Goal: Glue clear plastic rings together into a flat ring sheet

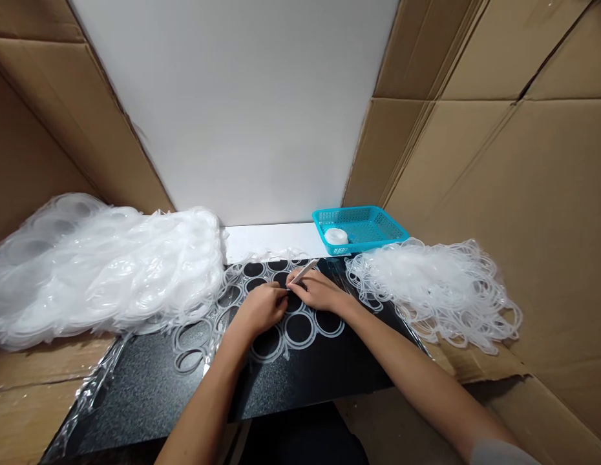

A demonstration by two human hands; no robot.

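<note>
A translucent sheet of joined rubber rings (266, 310) lies flat on a black mat (150, 387) in front of me. My left hand (264, 307) rests on the sheet with its fingers curled and pinched on the ring material. My right hand (320, 290) grips a thin pale stick-like tool (304, 271), its tip pointing down at a ring between the two hands. Both hands nearly touch at the sheet's middle.
A big heap of translucent ring sheets (97, 265) fills the left side. A smaller pile of ring scraps (436, 284) lies at the right. A turquoise basket (373, 223) with a white round tub (336, 236) stands behind. Cardboard walls (499, 161) enclose the place.
</note>
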